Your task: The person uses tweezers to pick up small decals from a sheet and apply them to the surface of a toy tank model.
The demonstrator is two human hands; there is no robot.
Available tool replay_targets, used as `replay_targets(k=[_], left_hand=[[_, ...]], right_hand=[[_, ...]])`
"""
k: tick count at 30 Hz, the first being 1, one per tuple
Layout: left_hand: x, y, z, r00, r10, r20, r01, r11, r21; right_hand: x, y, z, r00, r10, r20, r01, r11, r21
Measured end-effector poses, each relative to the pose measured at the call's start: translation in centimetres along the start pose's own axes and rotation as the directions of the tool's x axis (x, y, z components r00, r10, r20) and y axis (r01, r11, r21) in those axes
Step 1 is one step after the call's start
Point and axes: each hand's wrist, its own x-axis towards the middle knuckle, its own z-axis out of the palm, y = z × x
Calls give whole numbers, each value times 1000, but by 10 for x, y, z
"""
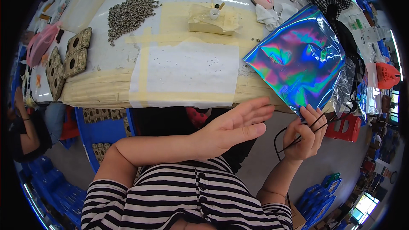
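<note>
- And here's the right hand (pixel 306 134), fingers curled right at the near corner of the shiny iridescent pouch (pixel 301 55); whether they truly pinch the film or only touch it, I cannot tell.
- The pouch itself lies at the right of the worktable (pixel 96 21), one corner pointing toward the person, with clear plastic (pixel 343 86) just beside it.
- Over to the left hand (pixel 236 127): empty, fingers stretched out, thumb apart, hanging by the near edge and clear of the pouch.
- Good handling here, I'd say, means a firm thumb-and-finger grip on that corner, since slick film looks likely to slip from a light touch.
- Watch the black cord (pixel 318 120)! It crosses the right hand, so best clear it before any pull, or it could snag.
- That free left palm could steady the pouch's wide face, flat and gentle, to spare it creases.
- Mind the white sheet (pixel 187 89) alongside: tiny specks (pixel 210 64) dot it, and a swinging corner might scatter them.
- Low, slow movements look wisest, well short of the small white pot (pixel 214 14) on its yellowish block (pixel 208 27).
</note>
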Motion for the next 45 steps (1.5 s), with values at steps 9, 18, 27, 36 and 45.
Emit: replay_targets(k=[9,18,27,36,45], left_hand=[[-1,15,2,985,134,-111,-136,991,-17],[-3,18,-1,981,176,-80,-167,980,111],[-15,32,3,943,296,-152,-101,689,718],[14,19,-14,776,437,454,-154,-568,809],[16,13,-27,794,352,495,-110,-719,686]], right_hand=[[-5,-14,1,997,-16,80,7,994,112],[0,-25,6,988,-53,143,19,973,229],[11,-19,9,936,299,186,-352,772,530],[28,-23,14,712,547,440,-691,438,575],[21,-9,26,921,273,277,-376,810,451]])
